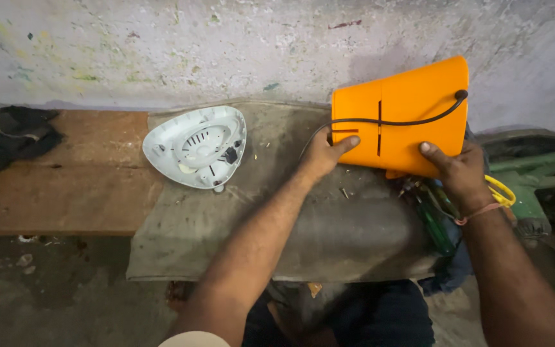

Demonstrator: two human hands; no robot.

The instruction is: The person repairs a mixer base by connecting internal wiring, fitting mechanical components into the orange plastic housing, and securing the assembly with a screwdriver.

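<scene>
Head view, looking straight down at a low bench, shows a person gripping an orange plastic housing (406,115) with both hands above a grey, stained cloth (329,225) spread over the work surface. The left hand (322,154) clasps the housing's left edge, thumb pressed flat on the orange face near a narrow slot, the other fingers hidden behind it. The right hand (460,170) holds the lower right edge, thumb on top, with a thin red thread around the wrist. A black power cord (412,120) runs across the orange face from a grommet at the upper right corner and drops away past the left hand. The housing sits tilted, at the far right part of the cloth, close to the speckled wall (226,45). Well apart to the left, on the cloth's far left corner, lies a white rounded triangular base plate (194,146) with vents and a dark fitting. A green-handled screwdriver (435,225) rests just under the right wrist, beside something yellow (501,191). A dark rag (8,135) lies at the bench's far left end.
</scene>
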